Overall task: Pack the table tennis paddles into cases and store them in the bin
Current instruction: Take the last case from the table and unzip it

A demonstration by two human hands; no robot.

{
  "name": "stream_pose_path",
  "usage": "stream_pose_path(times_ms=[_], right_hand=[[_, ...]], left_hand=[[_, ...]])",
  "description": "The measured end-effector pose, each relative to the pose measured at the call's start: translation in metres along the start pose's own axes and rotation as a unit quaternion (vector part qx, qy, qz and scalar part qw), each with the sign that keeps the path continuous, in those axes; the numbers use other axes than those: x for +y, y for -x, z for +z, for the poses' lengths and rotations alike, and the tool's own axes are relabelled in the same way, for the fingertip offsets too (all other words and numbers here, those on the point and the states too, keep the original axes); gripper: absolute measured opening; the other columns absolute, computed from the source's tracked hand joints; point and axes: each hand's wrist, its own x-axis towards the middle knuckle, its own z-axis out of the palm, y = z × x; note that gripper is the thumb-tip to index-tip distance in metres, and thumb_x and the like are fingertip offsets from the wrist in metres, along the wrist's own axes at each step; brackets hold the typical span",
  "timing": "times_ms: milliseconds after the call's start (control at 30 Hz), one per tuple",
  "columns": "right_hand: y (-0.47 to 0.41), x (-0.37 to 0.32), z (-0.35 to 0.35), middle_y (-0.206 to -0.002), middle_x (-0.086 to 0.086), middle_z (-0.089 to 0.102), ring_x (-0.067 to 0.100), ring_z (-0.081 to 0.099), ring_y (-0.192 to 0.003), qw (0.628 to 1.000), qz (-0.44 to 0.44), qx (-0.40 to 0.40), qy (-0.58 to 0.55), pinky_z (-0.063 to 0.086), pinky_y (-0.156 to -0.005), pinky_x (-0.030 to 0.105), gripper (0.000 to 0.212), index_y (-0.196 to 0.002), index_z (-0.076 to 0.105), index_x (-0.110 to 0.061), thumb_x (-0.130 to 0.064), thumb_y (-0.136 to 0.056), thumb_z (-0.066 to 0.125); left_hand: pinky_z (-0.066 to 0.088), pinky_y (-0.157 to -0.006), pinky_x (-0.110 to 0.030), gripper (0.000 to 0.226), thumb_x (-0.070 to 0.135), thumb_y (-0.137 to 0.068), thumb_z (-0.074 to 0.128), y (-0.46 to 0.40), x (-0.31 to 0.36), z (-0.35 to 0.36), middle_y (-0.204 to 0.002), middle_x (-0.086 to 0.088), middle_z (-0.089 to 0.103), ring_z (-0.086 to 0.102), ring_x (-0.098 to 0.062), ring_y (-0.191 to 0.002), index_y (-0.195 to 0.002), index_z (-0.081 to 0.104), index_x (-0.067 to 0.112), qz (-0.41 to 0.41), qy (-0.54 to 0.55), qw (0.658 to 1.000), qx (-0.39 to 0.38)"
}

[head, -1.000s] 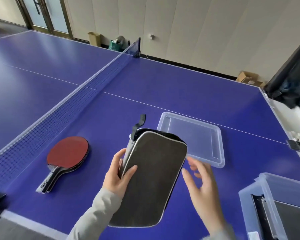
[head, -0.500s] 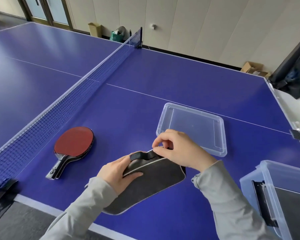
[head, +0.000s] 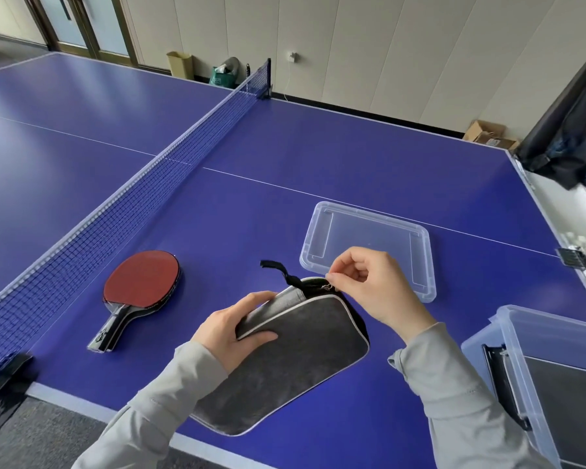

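Presently, findings ran left to right.
Net (head: 122, 211): stretched across the blue bench (head: 352, 157).
Paddle (head: 139, 292): red face up, flat on the bench beside the net, handle toward the near edge, apart from the case.
Left hand (head: 234, 328): gripped the case's left edge, thumb on top, fingers curled round the side.
Case (head: 295, 360): dark grey, pale piping, lay near the bench's front edge; black strap (head: 279, 270) stuck up at its far end.
Right hand (head: 369, 289): fingers curled, pinched the zipper pull (head: 329, 286) at the case's far corner.
Lid (head: 369, 245): clear, lay just beyond the hands.
Bin (head: 548, 384): clear, far right, held a dark case.
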Motion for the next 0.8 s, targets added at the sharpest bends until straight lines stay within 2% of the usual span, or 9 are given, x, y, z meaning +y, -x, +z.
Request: stream_pose_path(times_ms=[133, 233, 300, 400, 500, 533, 600, 700, 800], right_hand=[[0.000, 0.018, -0.007, -0.063, -0.003, 0.066, 0.010, 0.060, -0.059, 0.998, 0.039, 0.029, -0.047, 0.047, -0.060, 0.021, 0.008, -0.074, 0.066, -0.016, -0.014, -0.080, 0.071], [0.002, 0.031, -0.008, -0.067, -0.001, 0.067, 0.010, 0.061, -0.063, 0.995, 0.056, 0.041, -0.076, 0.046, -0.061, 0.021, 0.006, -0.076, 0.067, -0.014, -0.013, -0.081, 0.071], [0.003, 0.038, -0.010, -0.068, -0.002, 0.067, 0.005, 0.058, -0.059, 0.993, 0.063, 0.056, -0.085, 0.045, -0.060, 0.018, 0.005, -0.077, 0.067, -0.011, -0.011, -0.082, 0.070], [0.006, 0.045, -0.013, -0.066, 0.000, 0.064, -0.001, 0.054, -0.052, 0.988, 0.073, 0.067, -0.120, 0.044, -0.055, 0.014, 0.004, -0.081, 0.067, -0.005, -0.008, -0.083, 0.068], [0.009, 0.050, -0.014, -0.064, 0.000, 0.062, -0.001, 0.052, -0.051, 0.986, 0.072, 0.064, -0.139, 0.045, -0.054, 0.015, 0.004, -0.082, 0.066, -0.005, -0.009, -0.084, 0.067], [0.009, 0.051, -0.014, -0.064, 0.000, 0.062, 0.000, 0.051, -0.051, 0.986, 0.069, 0.065, -0.139, 0.045, -0.055, 0.016, 0.004, -0.082, 0.067, -0.007, -0.009, -0.085, 0.067], [0.010, 0.053, -0.014, -0.064, -0.001, 0.062, 0.003, 0.050, -0.052, 0.986, 0.065, 0.061, -0.143, 0.045, -0.056, 0.016, 0.003, -0.082, 0.067, -0.008, -0.010, -0.085, 0.067], [0.014, 0.058, -0.012, -0.064, -0.003, 0.064, 0.004, 0.053, -0.054, 0.989, 0.057, 0.049, -0.128, 0.047, -0.058, 0.017, 0.005, -0.080, 0.067, -0.011, -0.007, -0.084, 0.066], [0.020, 0.067, -0.007, -0.065, 0.000, 0.068, 0.010, 0.061, -0.059, 0.992, 0.053, 0.050, -0.104, 0.052, -0.063, 0.025, 0.015, -0.074, 0.067, -0.018, -0.006, -0.083, 0.066]], left_hand=[[0.051, -0.077, -0.023, 0.046, 0.061, -0.065, 0.062, -0.002, -0.003, -0.006, -0.094, 0.020, 0.065, 0.063, -0.008, -0.082, -0.108, 0.043, 0.064, -0.014, 0.064, 0.997, 0.039], [0.053, -0.076, -0.030, 0.047, 0.064, -0.060, 0.069, -0.003, -0.005, -0.012, -0.087, 0.001, 0.068, 0.064, -0.015, -0.078, -0.103, 0.052, 0.059, -0.031, 0.119, 0.990, 0.068], [0.053, -0.071, -0.023, 0.048, 0.064, -0.053, 0.073, -0.003, -0.003, -0.017, -0.083, -0.002, 0.070, 0.064, -0.009, -0.072, -0.097, 0.057, 0.058, -0.044, 0.170, 0.979, 0.102], [0.053, -0.063, -0.015, 0.039, 0.042, -0.055, 0.082, -0.005, -0.002, -0.025, -0.071, 0.007, 0.071, 0.064, -0.001, -0.064, -0.089, 0.066, 0.050, -0.080, 0.284, 0.941, 0.164], [0.056, -0.059, -0.022, 0.032, 0.013, -0.071, 0.079, -0.007, -0.002, -0.027, -0.068, 0.003, 0.072, 0.065, -0.009, -0.060, -0.086, 0.070, 0.039, -0.129, 0.360, 0.907, 0.178], [0.056, -0.058, -0.024, 0.031, 0.023, -0.063, 0.083, -0.007, 0.001, -0.026, -0.069, 0.002, 0.072, 0.066, -0.011, -0.060, -0.088, 0.070, 0.035, -0.142, 0.383, 0.896, 0.173], [0.057, -0.055, -0.026, 0.059, 0.043, -0.045, 0.089, -0.009, 0.004, -0.024, -0.070, -0.001, 0.073, 0.068, -0.013, -0.060, -0.098, 0.068, 0.029, -0.171, 0.409, 0.878, 0.179], [0.057, -0.054, -0.026, 0.038, 0.018, -0.076, 0.073, -0.016, 0.004, -0.015, -0.069, -0.001, 0.072, 0.067, -0.015, -0.058, -0.112, 0.062, 0.019, -0.208, 0.415, 0.862, 0.204], [0.055, -0.052, -0.024, 0.025, 0.010, -0.085, 0.064, -0.024, 0.011, -0.005, -0.071, -0.002, 0.072, 0.067, -0.013, -0.058, -0.108, 0.063, 0.020, -0.230, 0.424, 0.846, 0.226]])
